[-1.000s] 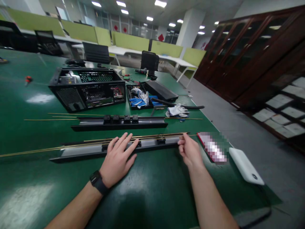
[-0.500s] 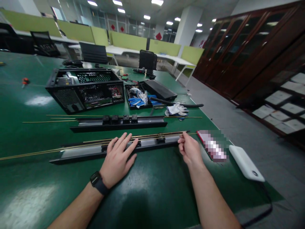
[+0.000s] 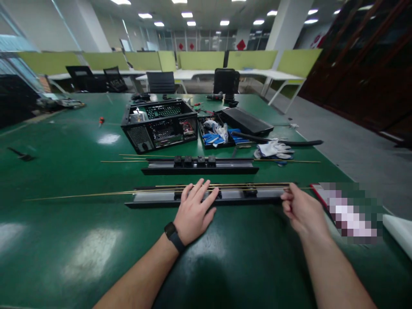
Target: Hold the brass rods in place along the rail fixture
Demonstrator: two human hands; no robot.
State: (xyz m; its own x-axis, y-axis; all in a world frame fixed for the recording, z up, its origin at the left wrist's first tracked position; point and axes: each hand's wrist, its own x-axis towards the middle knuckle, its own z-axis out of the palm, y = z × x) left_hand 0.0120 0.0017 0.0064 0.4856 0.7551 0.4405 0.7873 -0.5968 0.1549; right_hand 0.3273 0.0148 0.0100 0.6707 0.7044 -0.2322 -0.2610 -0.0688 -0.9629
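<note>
In the head view a long black-edged metal channel lies across the table in front of me. Thin brass-coloured rods run along it and stick out past its left end. Black blocks sit inside the channel, partly under the rods. My left hand, a watch on its wrist, rests with spread fingers over the rods and the channel's middle. At the channel's right end my right hand is closed in a pinch on a brass rod's end. Its fingertips partly hide what they grip.
Behind lies a second channel with several black blocks and rods. Farther back are an open computer case, a tray of gloves, a black panel and a white glove. A blurred-out flat object lies right.
My view has turned left and levelled, so everything sits farther right in the picture. Both hands keep about the same places on the channel and rods.
</note>
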